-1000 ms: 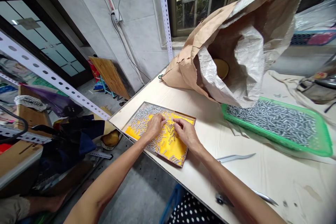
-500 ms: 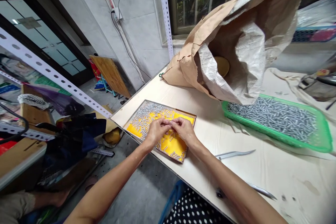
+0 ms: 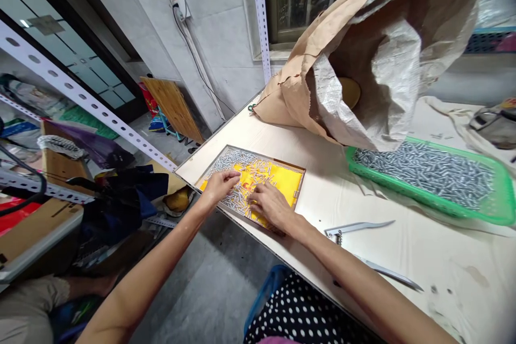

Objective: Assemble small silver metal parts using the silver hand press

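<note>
Firstly, right hand (image 3: 274,207): turned down at the four o'clock side of the tray (image 3: 288,177), with bent, slightly parted fingers; impossible to tell of any hold beneath.
Left hand (image 3: 216,188): over the tray's nine o'clock side, with fingertips drawn close together; impossible to tell whether pinching anything. If so, easily dropped from so small a grip.
Metal pieces (image 3: 230,160): loose on the tray's yellow floor, thickest toward ten o'clock; liable to scatter under a careless wrist.
Tray: beneath both hands, right by the edge of the bench (image 3: 318,188) at seven o'clock; if bumped by a forearm, perhaps tipped over the edge and spilled onto the ground (image 3: 193,290).
Hand tool (image 3: 360,227): spread open near four o'clock, partly behind the right forearm (image 3: 324,247); could snag on a sweeping elbow.
Green basket (image 3: 503,199): at three o'clock, full of similar pieces.
Paper sack (image 3: 288,97): gaping at one o'clock, close to the basket; if slumping, a likely cause of spillage there.
</note>
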A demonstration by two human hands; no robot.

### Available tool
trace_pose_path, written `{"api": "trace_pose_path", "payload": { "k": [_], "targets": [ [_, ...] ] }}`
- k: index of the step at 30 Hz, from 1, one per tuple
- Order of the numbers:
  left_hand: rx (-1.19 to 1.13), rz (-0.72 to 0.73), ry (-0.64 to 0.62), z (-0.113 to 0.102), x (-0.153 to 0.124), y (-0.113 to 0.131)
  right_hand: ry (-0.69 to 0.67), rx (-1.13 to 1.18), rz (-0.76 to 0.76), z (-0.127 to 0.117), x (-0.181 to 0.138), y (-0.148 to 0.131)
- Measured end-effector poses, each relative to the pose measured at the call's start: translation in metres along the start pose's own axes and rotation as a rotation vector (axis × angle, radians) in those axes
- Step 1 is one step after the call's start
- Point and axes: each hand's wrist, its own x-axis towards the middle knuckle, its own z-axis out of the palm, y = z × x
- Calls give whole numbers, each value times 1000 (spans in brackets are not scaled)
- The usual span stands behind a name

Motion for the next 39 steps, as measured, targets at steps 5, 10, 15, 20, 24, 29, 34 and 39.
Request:
{"api": "trace_pose_path", "payload": {
  "k": [5,10,15,20,24,29,34,39],
  "targets": [
    [469,266,-45,-4,-11,-17,-33,-182,82,5,10,-10],
    [723,365,-120,1,-19,-22,-2,-142,256,-1,5,-1],
    [771,381,-99,8,-23,-16,38,10,260,-4,1,1],
    [540,289,-46,8,-10,-21,114,104,248,1,2,1],
    [282,151,-69,4,-1,-20,198,225,194,5,4,2],
    [380,184,25,-5,0,-14,79,-4,80,3,13,-5],
    [506,196,93,-9,-5,-16,-88,-234,-104,1,33,-16],
    [482,218,66,-10,-12,-15,-107,-216,-40,0,42,-14]
  ]
}}
